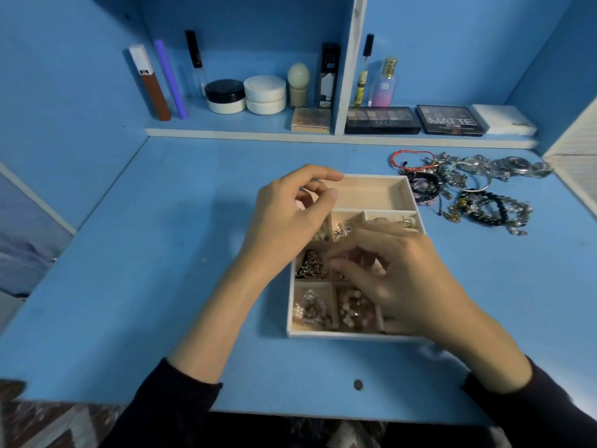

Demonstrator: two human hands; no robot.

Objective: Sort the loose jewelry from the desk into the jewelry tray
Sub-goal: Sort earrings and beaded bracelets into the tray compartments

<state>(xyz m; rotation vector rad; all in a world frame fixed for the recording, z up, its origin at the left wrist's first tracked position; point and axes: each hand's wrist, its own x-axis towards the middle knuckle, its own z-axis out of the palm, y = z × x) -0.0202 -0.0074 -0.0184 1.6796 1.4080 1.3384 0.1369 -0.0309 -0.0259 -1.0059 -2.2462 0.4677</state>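
A cream jewelry tray [371, 193] with several compartments lies in the middle of the blue desk. Its small compartments hold earrings, rings and pearly pieces; the long back compartment is bare. My left hand [287, 218] hovers over the tray's back left corner with its fingers half curled and the thumb near the index finger. Nothing shows clearly between them. My right hand [400, 273] is over the tray's middle compartments, fingertips bent down into one; they are blurred and hide what they touch. Loose jewelry [468, 189] lies in a pile on the desk, right of the tray.
The pile includes a red cord bracelet [412, 155], a silver watch [517, 164] and black bead bracelets [491, 210]. A low shelf [242, 132] behind the desk carries cosmetic jars, tubes, bottles and eyeshadow palettes [382, 119]. A white slatted panel [578, 147] stands at the right edge.
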